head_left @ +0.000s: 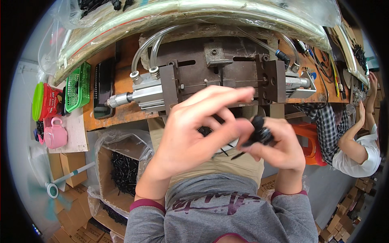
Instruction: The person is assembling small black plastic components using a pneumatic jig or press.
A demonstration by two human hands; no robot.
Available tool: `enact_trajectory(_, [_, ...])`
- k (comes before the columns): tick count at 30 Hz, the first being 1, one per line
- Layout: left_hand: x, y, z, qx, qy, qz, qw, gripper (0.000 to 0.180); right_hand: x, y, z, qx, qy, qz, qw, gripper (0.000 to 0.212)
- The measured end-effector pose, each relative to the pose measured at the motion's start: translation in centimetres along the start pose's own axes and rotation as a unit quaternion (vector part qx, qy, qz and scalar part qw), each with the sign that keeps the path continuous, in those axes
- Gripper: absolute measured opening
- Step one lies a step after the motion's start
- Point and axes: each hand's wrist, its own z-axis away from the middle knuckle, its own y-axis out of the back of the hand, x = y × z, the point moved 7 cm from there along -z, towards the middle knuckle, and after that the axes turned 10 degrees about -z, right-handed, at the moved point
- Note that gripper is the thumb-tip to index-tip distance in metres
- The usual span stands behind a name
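Note:
My right hand (283,143) is closed around a small bunch of black plastic parts (261,133), one thin end of which sticks out below the fingers. Their exact kind is blurred. My left hand (182,129) is raised beside them, its index finger stretched out and its thumb near the black parts, with nothing visible in its grasp. Just beyond both hands sits a dark steel fixture (243,73) on the bench. An air cylinder (150,97) is fixed at its left side and another cylinder (296,86) at its right. A small metal block (214,52) stands at the fixture's middle.
An open carton (106,162) of black parts stands at my left. On the bench's left are a green basket (78,87), a black tray (103,89) and a pink cup (55,133). A fan (52,190) stands lower left. Another person (356,150) sits at right.

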Motion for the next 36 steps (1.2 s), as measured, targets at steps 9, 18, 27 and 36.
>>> enact_trajectory(9, [0.6, 2.3, 1.8, 0.019, 0.010, 0.068, 0.997, 0.036, 0.4, 1.9, 0.5, 0.168, 0.025, -0.154, 0.973, 0.013])
enact_trajectory(18, [-1.4, -1.2, 3.5, 0.100, -0.142, -0.389, 0.905, 0.038, -0.1, 3.1, 1.4, 0.257, 0.149, -0.138, 0.945, 0.018])
enact_trajectory(27, [-1.3, -2.0, 1.6, 0.111, -0.165, -0.537, 0.820, 0.030, -0.6, 2.3, 1.5, 0.262, 0.218, -0.111, 0.934, 0.015])
enact_trajectory(36, [0.4, -1.8, 2.5, 0.098, -0.120, -0.204, 0.967, 0.040, -1.5, -1.4, 1.3, 0.236, 0.328, 0.296, 0.866, 0.029])
